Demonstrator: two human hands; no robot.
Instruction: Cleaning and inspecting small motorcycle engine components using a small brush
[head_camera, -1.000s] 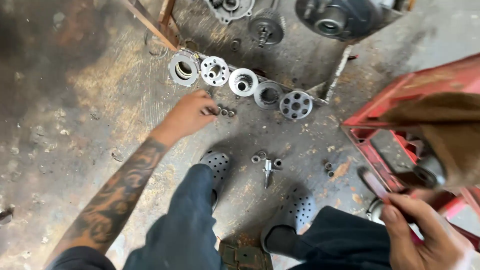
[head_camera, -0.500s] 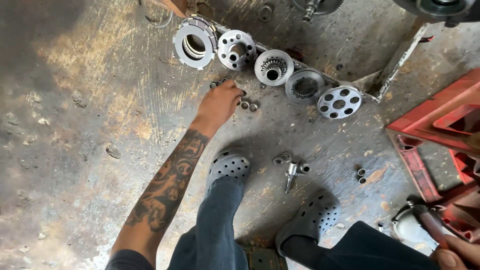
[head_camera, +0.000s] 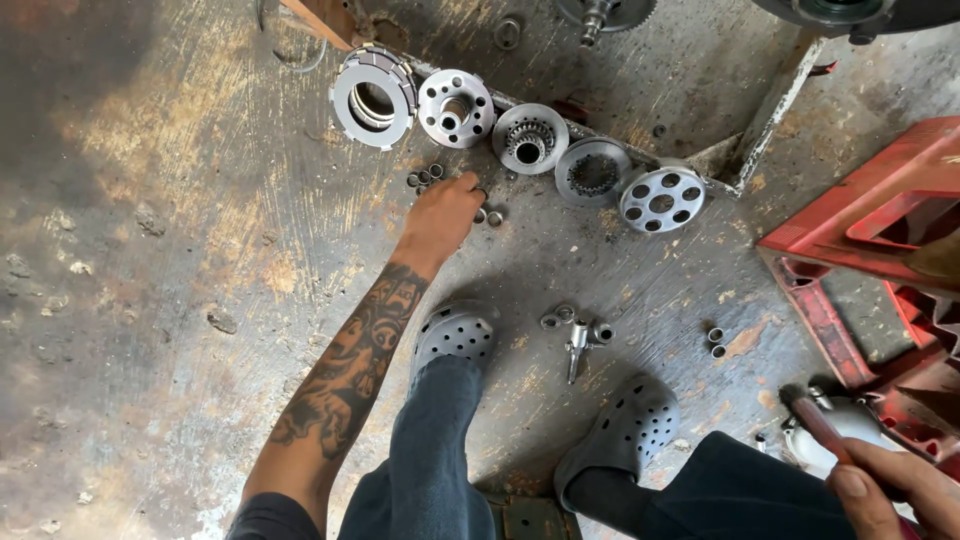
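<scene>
Head view shows the left hand reaching onto the floor, fingers closing on small metal rings; a row of round metal discs lies just beyond it; the right hand, well apart, grips a red-handled tool.

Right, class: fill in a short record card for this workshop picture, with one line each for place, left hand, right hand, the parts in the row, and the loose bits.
Place: stained concrete floor, seen from above
Left hand: reaching down onto a cluster of small metal rings
Right hand: gripping a reddish tool handle at the lower right
Row of parts: five round metal discs leaning along a ledge
Loose bits: a small metal fitting between the grey clogs
Side: red metal frame
</scene>
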